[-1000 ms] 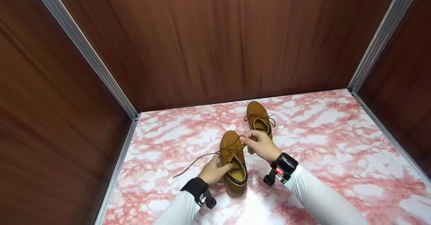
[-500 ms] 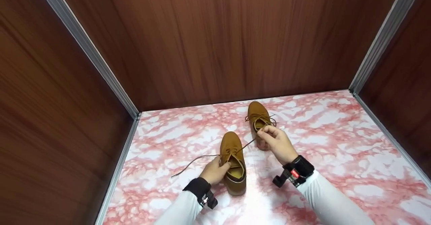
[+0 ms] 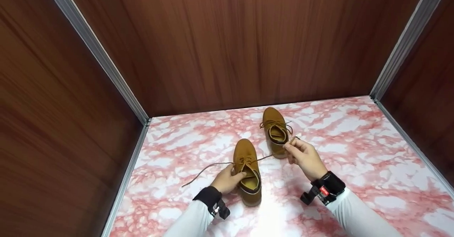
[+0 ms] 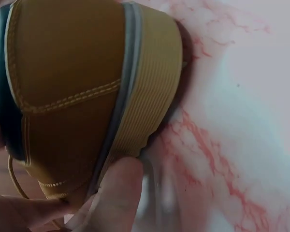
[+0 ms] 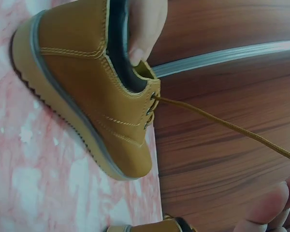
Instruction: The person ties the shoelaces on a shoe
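A tan lace-up shoe (image 3: 244, 148) stands on the floor, toe pointing away. My left hand (image 3: 226, 181) grips its left side, thumb at the opening and fingers along the outside; in the left wrist view the fingers lie against the shoe's sidewall (image 4: 70, 140). To the right, my right hand (image 3: 305, 159) pinches the brown shoelace (image 3: 266, 156) between thumb and fingers. This shoelace (image 5: 217, 120) runs straight from the top eyelet in the right wrist view. The other lace end (image 3: 204, 168) trails loosely on the left, over the floor.
A second tan shoe (image 3: 272, 117), its laces tied in a bow, stands farther back, just beyond my right hand. The pink-and-white marbled floor (image 3: 354, 159) meets brown wood-grain walls (image 3: 227, 52) at the back and sides, with grey metal strips at the corners.
My right hand has moved right, away from the near shoe, drawing the lace out sideways. The lace crossing over the toe has come off it. My left hand stays at the shoe.
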The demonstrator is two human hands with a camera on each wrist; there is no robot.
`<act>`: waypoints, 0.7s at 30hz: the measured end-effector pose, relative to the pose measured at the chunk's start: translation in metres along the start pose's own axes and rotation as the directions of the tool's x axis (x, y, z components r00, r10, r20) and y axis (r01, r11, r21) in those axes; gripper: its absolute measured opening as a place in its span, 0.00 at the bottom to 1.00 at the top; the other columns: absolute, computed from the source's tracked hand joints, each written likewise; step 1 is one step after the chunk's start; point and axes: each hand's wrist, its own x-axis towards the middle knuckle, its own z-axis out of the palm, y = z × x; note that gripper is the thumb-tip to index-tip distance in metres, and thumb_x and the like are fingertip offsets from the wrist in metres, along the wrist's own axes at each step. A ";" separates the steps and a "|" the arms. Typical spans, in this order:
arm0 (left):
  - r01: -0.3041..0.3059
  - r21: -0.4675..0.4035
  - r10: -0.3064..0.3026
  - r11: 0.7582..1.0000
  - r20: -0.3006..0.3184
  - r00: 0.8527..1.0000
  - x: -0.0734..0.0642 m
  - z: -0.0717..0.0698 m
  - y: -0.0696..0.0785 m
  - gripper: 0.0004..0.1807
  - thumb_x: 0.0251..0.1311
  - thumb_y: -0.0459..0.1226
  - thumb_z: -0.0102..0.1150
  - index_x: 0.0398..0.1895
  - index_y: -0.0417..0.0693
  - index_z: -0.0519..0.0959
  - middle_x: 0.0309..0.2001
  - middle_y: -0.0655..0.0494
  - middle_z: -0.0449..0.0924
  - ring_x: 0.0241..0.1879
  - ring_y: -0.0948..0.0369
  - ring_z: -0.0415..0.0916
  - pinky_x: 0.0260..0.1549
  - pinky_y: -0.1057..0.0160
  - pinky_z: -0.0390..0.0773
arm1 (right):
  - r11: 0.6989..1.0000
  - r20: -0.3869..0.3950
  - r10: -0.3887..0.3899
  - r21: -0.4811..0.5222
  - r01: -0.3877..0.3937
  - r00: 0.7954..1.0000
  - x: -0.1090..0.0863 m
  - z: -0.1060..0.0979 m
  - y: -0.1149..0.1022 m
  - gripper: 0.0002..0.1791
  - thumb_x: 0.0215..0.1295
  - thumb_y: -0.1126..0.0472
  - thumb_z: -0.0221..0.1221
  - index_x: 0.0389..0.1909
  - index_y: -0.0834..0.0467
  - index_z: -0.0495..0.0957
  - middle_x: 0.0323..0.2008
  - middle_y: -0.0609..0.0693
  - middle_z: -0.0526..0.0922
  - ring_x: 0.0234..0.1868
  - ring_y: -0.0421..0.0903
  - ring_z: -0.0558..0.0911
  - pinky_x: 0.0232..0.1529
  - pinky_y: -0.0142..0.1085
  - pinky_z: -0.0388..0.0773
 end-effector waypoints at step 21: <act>-0.095 -0.715 -0.048 0.692 -0.176 0.983 0.020 -0.018 -0.003 0.19 0.76 0.44 0.57 0.65 0.50 0.72 0.63 0.48 0.70 0.60 0.49 0.69 0.49 0.57 0.77 | 1.000 0.018 0.015 -0.020 -0.014 1.000 0.002 -0.002 0.005 0.11 0.77 0.62 0.58 0.38 0.67 0.75 0.27 0.47 0.79 0.24 0.39 0.73 0.27 0.29 0.74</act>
